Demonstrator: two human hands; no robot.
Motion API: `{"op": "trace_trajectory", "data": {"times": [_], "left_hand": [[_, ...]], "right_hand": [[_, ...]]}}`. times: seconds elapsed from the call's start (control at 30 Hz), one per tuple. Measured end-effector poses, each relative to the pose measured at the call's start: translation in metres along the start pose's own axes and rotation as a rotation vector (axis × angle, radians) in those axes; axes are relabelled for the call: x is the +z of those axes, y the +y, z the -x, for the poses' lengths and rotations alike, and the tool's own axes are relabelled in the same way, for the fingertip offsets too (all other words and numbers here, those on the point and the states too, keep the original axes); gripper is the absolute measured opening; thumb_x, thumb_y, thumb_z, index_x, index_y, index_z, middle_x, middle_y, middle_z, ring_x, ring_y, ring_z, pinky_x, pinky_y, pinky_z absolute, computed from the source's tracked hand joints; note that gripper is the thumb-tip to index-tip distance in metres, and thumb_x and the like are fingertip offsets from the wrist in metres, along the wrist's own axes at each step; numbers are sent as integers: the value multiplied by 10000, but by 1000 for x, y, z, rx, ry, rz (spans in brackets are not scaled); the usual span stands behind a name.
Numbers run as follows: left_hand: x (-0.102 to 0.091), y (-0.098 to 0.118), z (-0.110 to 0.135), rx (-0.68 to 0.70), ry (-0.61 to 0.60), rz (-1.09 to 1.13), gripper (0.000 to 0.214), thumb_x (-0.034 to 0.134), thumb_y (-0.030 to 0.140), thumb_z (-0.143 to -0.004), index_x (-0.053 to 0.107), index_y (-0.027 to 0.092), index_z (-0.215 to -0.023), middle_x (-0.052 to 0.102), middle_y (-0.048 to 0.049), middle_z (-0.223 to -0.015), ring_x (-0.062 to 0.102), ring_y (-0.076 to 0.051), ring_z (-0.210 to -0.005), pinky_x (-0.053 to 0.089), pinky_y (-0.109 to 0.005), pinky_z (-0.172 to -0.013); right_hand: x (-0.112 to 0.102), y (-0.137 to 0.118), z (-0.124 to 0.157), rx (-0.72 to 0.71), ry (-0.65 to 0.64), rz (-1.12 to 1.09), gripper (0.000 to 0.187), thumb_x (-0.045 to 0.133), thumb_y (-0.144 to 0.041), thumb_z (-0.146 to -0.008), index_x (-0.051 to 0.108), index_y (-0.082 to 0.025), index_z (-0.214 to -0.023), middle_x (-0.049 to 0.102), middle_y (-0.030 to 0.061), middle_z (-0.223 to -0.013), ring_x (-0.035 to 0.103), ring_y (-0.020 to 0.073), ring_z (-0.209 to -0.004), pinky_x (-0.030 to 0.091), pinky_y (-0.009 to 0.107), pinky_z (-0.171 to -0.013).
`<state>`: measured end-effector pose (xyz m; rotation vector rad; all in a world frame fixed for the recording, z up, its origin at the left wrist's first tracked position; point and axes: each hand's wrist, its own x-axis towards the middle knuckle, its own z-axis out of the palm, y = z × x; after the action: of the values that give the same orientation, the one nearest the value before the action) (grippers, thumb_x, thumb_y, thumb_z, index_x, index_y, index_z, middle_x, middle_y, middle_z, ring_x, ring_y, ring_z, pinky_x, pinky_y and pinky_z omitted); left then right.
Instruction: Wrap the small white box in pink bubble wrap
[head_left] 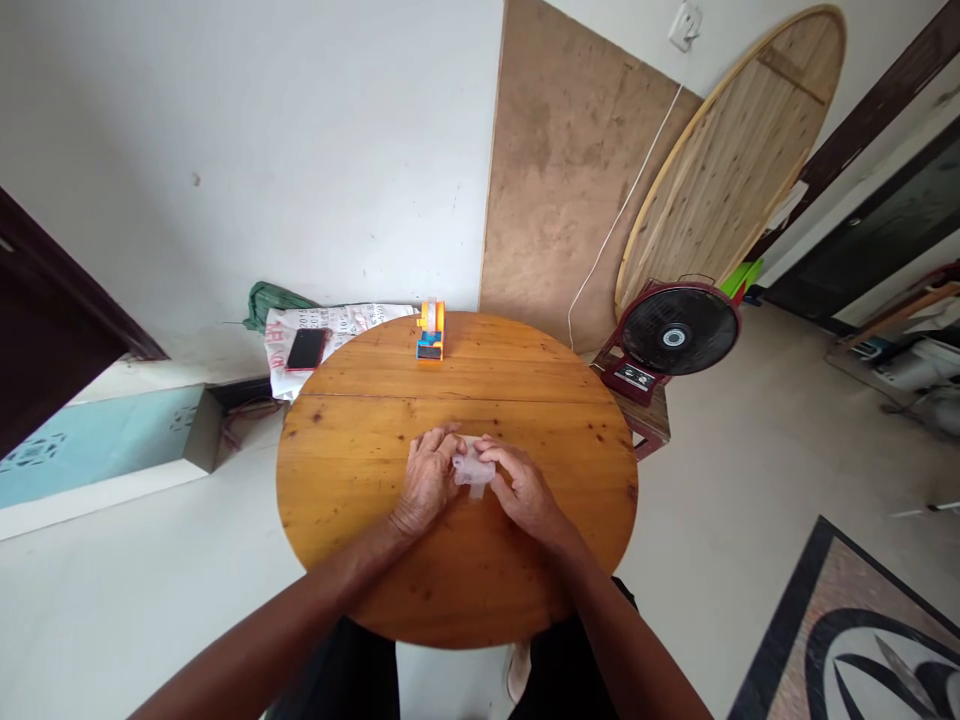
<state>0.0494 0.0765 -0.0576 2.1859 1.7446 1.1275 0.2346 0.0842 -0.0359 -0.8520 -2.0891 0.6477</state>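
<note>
Between my two hands, on the round wooden table, is a small whitish, see-through wrapped bundle [474,469]; what is inside it I cannot make out. A short strip of clear tape [477,492] sticks out from its near side. My left hand [430,470] holds the bundle's left end with bent fingers. On the opposite end, my right hand [523,485] has its fingers and thumb closed around the right side. Farther back on the tabletop stands an orange and blue tape dispenser [430,330] with a roll of tape in it.
The round table [352,500] stands close to a white wall. A phone [306,349] lies on a printed white sack [349,319] at the back left. To the right, a dark red fan [675,335] sits on a low wooden stand [651,420], before a large round board [742,150].
</note>
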Motion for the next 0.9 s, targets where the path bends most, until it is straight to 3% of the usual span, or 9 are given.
{"op": "trace_trajectory", "data": {"times": [0.33,0.53,0.6,0.8,0.9], "left_hand": [[-32,-33,22,294,-184,-37,396,555,229,-867,606,239,-1259,547,-109,-1390,539,-267,-1265,445,-465,-1081],[-25,-41,-2,364,-303,9,655,661,216,-803,453,225,-1424,379,-144,-1542,400,-287,-1415,402,-477,-1141],[-18,-42,-11,395,-356,86,690,654,173,-792,434,235,-1443,395,-133,-1536,374,-267,-1435,385,-465,-1161],[-6,-41,-21,283,-392,409,638,603,161,-801,469,223,-1422,518,-117,-1433,490,-220,-1340,425,-416,-1131],[-12,-31,-30,91,-420,645,473,640,303,-829,601,175,-1282,647,-106,-1241,625,-219,-1131,519,-361,-990]], "right_hand": [[0,11,9,-171,-116,237,396,480,-75,-851,561,-218,-1212,558,111,-1396,425,232,-1387,403,455,-1110],[4,25,11,-220,-164,364,394,421,-91,-916,560,-202,-1268,533,126,-1425,382,237,-1415,403,479,-1118],[5,29,12,-237,-148,369,379,413,-94,-924,566,-193,-1256,540,133,-1415,378,234,-1418,408,470,-1116],[0,28,1,-164,-91,148,328,453,-105,-897,612,-225,-1157,599,98,-1350,465,220,-1356,399,434,-1117],[-9,25,-16,72,-66,-85,257,535,-189,-878,633,-235,-1111,666,75,-1227,607,225,-1171,469,397,-1018]]}}
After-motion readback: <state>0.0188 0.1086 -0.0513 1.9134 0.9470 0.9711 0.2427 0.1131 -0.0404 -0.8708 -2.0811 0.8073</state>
